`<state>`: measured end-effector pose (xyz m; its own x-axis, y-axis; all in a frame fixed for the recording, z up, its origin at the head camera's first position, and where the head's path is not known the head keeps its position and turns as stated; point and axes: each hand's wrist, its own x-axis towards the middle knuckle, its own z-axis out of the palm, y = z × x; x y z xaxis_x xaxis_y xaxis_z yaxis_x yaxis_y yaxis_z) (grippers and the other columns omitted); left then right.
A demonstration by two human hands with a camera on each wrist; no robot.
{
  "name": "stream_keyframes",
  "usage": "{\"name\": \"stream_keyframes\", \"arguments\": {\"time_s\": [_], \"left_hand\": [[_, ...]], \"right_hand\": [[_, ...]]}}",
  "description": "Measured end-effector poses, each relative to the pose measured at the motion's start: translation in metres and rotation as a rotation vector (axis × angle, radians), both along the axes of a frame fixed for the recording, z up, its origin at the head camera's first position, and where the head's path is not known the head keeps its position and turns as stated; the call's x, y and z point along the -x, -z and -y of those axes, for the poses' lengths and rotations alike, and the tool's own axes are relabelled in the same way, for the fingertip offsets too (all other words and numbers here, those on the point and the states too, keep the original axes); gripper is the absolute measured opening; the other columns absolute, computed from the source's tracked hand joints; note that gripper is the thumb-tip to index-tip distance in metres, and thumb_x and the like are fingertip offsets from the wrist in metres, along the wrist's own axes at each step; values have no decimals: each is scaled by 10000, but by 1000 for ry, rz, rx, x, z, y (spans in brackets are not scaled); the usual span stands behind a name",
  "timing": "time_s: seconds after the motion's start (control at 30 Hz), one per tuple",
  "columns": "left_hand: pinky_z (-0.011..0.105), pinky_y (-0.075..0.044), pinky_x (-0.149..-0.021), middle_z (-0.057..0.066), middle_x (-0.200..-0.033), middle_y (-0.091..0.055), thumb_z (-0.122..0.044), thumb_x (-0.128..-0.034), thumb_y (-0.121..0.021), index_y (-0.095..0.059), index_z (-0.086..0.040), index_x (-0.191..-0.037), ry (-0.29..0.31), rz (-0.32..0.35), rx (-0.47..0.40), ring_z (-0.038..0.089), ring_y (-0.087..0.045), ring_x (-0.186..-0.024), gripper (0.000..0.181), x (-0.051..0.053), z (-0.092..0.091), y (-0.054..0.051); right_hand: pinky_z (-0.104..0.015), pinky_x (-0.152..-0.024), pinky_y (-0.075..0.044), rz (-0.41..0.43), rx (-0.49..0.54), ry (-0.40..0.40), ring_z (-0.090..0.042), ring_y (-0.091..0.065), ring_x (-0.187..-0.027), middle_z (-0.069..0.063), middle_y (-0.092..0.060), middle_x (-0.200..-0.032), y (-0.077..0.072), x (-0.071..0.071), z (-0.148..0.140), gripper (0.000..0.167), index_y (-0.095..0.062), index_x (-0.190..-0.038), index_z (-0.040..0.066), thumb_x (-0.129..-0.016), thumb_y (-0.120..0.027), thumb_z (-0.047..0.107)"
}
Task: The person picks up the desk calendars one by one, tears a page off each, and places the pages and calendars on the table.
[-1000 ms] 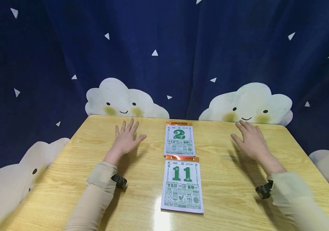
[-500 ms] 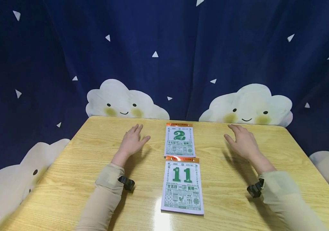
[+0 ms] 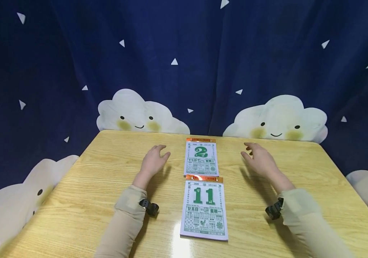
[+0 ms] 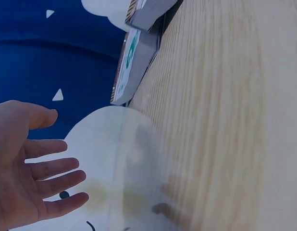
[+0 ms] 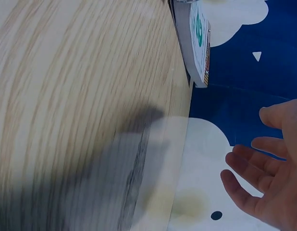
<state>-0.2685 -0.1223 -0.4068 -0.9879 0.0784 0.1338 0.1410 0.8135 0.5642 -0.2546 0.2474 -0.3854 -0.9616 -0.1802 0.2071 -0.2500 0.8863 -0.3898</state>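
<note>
Two tear-off calendar pads lie in line on the wooden table, one behind the other. The far calendar shows a green 2; the near calendar shows a green 11, and its orange top strip meets the far one's lower edge. My left hand hovers over the table left of the far calendar, touching nothing. In the left wrist view its fingers are fairly straight and spread. On the other side, my right hand is held above the table with loosely bent fingers, holding nothing.
The pale wooden table reaches back to a dark blue curtain printed with white triangles and smiling clouds. A black wrist camera sits on the left cuff, another camera on the right cuff.
Both hands have moved inward, towards the calendars from either side. Their fingers, spread wide a second ago, are now more relaxed. The calendars have not moved on the table.
</note>
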Motion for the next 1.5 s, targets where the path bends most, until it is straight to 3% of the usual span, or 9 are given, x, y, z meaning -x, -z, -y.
{"name": "stream_keyframes", "arguments": {"time_s": [0.13, 0.37, 0.53, 0.77, 0.97, 1.17, 1.33, 1.5], "left_hand": [[453, -437, -921, 156, -1255, -531, -328, -923, -475, -537, -62, -1247, -11, -5, -49, 321, -519, -1122, 424, -1, -6, 3], [392, -494, -794, 119, -1155, -604, -278, -920, -489, -560, -46, -1219, -19, 58, -234, 267, -587, -1002, 385, -4, -14, 11], [384, -493, -767, 122, -1056, -639, -221, -899, -521, -595, -40, -1163, -43, 57, -262, 263, -599, -940, 329, -4, -22, 15], [324, -500, -695, 133, -968, -647, -168, -869, -556, -623, -10, -1092, -53, 79, -300, 226, -615, -810, 282, -2, -37, 17], [226, -475, -561, 134, -945, -638, -144, -853, -565, -611, 3, -1106, -43, 129, -360, 147, -587, -652, 296, -4, -49, 20], [220, -478, -572, 153, -992, -619, -129, -831, -570, -576, 23, -1148, -79, 193, -430, 178, -595, -695, 352, -3, -57, 24], [262, -514, -662, 175, -1092, -592, -119, -838, -572, -517, 26, -1225, -108, 259, -500, 228, -607, -828, 417, -3, -67, 23], [312, -521, -754, 189, -1112, -582, -93, -830, -581, -487, 62, -1242, -114, 269, -517, 263, -595, -931, 451, -2, -73, 19]], "right_hand": [[-447, -740, -487, 9, 27, -5, -322, -592, -912, -206, -607, -1042, 4, 3, 9, 482, -445, -1293, -31, -916, -492, 265], [-401, -711, -487, 45, 106, -21, -261, -607, -826, -151, -632, -942, 17, 8, 26, 449, -488, -1245, -33, -892, -527, 242], [-370, -712, -483, 79, 162, -24, -244, -604, -822, -120, -631, -911, 26, 11, 34, 434, -508, -1225, -29, -883, -545, 236], [-267, -557, -385, 151, 170, -13, -144, -484, -584, -51, -575, -743, 32, 12, 49, 426, -525, -1206, -20, -872, -561, 241], [-257, -563, -409, 211, 222, -1, -138, -527, -601, -81, -595, -826, 36, 9, 56, 406, -542, -1189, -20, -874, -559, 235], [-253, -528, -455, 290, 314, -13, -166, -567, -618, -122, -618, -875, 41, 10, 64, 406, -528, -1192, -62, -872, -563, 186], [-242, -592, -450, 326, 288, 11, -177, -561, -739, -147, -622, -964, 43, 12, 74, 472, -490, -1235, -72, -858, -581, 196], [-257, -646, -454, 351, 297, 55, -195, -568, -804, -154, -614, -1001, 45, 15, 80, 497, -465, -1263, -68, -858, -578, 196]]}}
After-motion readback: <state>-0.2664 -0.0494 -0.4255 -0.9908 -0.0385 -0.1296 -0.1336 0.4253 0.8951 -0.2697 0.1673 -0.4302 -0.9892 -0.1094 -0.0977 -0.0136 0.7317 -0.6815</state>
